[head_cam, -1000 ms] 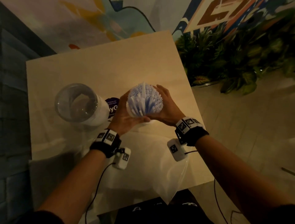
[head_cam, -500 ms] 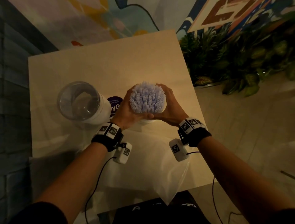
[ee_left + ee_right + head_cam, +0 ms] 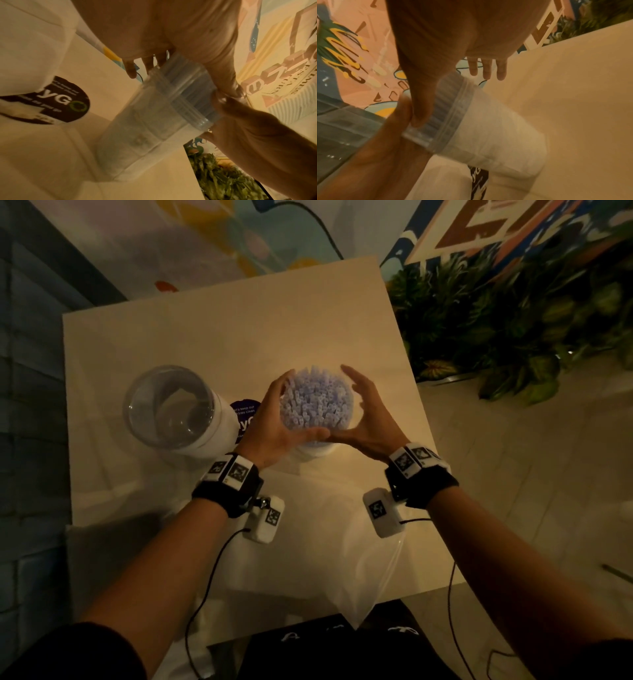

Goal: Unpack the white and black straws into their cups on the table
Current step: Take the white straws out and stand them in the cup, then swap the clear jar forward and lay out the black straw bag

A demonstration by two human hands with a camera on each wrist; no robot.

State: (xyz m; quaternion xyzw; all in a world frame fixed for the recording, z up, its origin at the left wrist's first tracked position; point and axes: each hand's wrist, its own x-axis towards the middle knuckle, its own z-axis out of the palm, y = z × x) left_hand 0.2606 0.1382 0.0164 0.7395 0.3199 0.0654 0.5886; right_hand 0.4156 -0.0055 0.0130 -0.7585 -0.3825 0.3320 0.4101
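My left hand (image 3: 274, 419) and right hand (image 3: 368, 419) cup the white straws (image 3: 315, 400), fingers straight, thumbs meeting. The empty cup (image 3: 171, 405) crowds my nine o'clock; plants (image 3: 513, 313) at two.

Dim room, mural wall (image 3: 239, 241), plants (image 3: 513, 313).

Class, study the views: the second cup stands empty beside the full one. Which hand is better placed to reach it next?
Left. The left hand is on the side of the white straws facing the empty cup; the right hand would have to cross over them.
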